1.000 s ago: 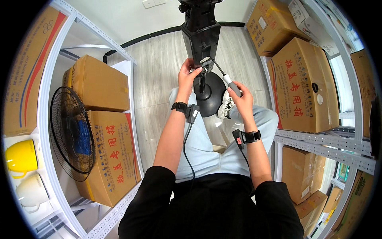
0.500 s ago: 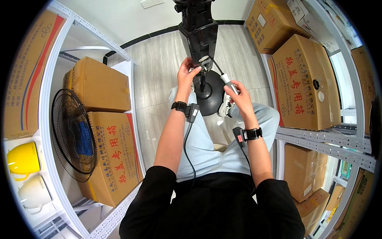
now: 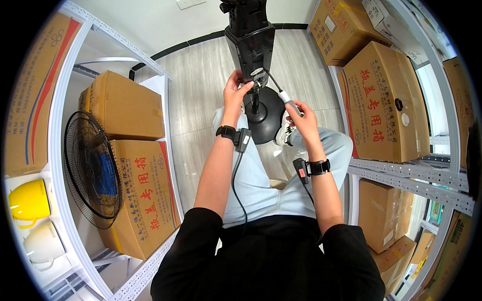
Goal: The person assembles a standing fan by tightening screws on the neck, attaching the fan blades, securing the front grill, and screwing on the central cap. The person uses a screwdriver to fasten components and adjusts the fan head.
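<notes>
A black fan stand point(image 3: 249, 50) rises from a round black base point(image 3: 265, 120) on the floor in front of me. My left hand point(image 3: 234, 95) is closed on the lower end of its housing, thumb against a small fitting with a round, pale disc point(image 3: 257, 72). From the right, my right hand point(image 3: 303, 119) grips a screwdriver point(image 3: 289, 102) by its white and grey handle. Its dark shaft slants up and left, the tip reaching the fitting near the disc. Whether the tip sits in a screw is too small to see.
Left, a black wire fan guard point(image 3: 93, 170) leans against cardboard boxes point(image 3: 145, 195) on a white metal rack, near a yellow mug point(image 3: 30, 200) and a white mug point(image 3: 44, 245). More boxes point(image 3: 381, 105) fill the right rack. My legs flank the base; cables hang from both wrist straps.
My right fingers have shifted slightly on the screwdriver handle, which sits a little higher. My left hand stays in place on the fan stand.
</notes>
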### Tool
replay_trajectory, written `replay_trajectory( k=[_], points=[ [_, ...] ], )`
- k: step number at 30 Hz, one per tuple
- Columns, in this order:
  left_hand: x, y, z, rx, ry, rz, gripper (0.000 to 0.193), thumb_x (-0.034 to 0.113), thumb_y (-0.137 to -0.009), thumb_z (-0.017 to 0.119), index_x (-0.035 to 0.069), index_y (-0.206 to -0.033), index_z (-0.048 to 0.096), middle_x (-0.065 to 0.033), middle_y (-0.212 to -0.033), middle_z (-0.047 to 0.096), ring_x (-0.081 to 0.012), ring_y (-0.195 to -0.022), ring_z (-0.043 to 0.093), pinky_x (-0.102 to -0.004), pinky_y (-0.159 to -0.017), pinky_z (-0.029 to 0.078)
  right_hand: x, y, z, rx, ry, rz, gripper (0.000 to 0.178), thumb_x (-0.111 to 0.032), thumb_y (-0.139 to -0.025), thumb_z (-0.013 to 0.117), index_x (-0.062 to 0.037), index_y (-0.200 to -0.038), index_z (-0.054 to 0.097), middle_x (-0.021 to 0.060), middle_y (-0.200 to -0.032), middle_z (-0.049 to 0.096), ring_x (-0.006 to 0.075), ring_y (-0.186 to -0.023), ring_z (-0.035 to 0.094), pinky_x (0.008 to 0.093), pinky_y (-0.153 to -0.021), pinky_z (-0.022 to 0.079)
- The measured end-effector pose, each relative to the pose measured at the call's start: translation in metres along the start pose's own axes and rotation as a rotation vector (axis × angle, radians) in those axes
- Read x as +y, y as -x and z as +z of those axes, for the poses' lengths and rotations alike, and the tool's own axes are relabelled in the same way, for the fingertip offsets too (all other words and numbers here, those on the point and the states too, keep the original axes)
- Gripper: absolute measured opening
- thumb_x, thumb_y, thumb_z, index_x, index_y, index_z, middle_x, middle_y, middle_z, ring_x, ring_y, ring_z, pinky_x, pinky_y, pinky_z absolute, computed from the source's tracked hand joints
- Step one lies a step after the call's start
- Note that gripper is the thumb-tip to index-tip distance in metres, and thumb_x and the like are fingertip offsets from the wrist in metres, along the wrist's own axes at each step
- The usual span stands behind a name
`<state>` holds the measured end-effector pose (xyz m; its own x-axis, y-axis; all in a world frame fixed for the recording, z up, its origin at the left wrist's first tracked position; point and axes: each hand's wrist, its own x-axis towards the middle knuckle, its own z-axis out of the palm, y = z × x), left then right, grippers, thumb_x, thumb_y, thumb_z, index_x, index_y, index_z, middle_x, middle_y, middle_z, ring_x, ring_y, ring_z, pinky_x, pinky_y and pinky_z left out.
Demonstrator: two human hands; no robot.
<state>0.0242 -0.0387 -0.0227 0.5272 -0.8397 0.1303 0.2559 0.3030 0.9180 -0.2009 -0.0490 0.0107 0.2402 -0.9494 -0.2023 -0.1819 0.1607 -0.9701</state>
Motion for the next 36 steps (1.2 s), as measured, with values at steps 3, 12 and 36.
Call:
replay_trajectory(
  k=[3,12,36],
  points=[
    [-0.002,0.0,0.0,0.012,0.043,0.003,0.049,-0.003,-0.078,0.065,-0.002,-0.125,0.052,-0.0055,-0.113,0.058,-0.0158,-0.106,0.054,-0.0296,-0.097,0.04,-0.003,-0.002,-0.001,-0.011,0.015,0.029,0.044,-0.031,-0.085,0.073,-0.0001,-0.115,0.063,0.0076,-0.098,0.067,0.0117,-0.068,0.066,0.0241,-0.054,0.05],
    [-0.002,0.003,-0.002,0.077,0.067,-0.23,0.05,0.001,-0.081,0.044,0.001,-0.131,0.049,-0.0049,-0.117,0.056,-0.016,-0.108,0.053,-0.028,-0.096,0.038,0.04,0.017,-0.011,0.005,-0.075,-0.014,0.04,-0.028,-0.085,0.074,-0.0015,-0.113,0.063,0.0048,-0.091,0.065,0.0091,-0.062,0.062,0.0226,-0.05,0.045],
    [-0.01,-0.003,-0.016,0.062,0.108,-0.491,0.053,0.015,-0.094,0.041,0.01,-0.145,0.031,-0.0066,-0.137,0.043,-0.0283,-0.109,0.056,-0.0476,-0.086,0.051,0.099,0.03,0.05,-0.059,-0.156,0.186,0.041,-0.03,-0.085,0.073,-0.0052,-0.115,0.062,0.0034,-0.092,0.063,0.0088,-0.063,0.063,0.021,-0.05,0.045]
  ],
)
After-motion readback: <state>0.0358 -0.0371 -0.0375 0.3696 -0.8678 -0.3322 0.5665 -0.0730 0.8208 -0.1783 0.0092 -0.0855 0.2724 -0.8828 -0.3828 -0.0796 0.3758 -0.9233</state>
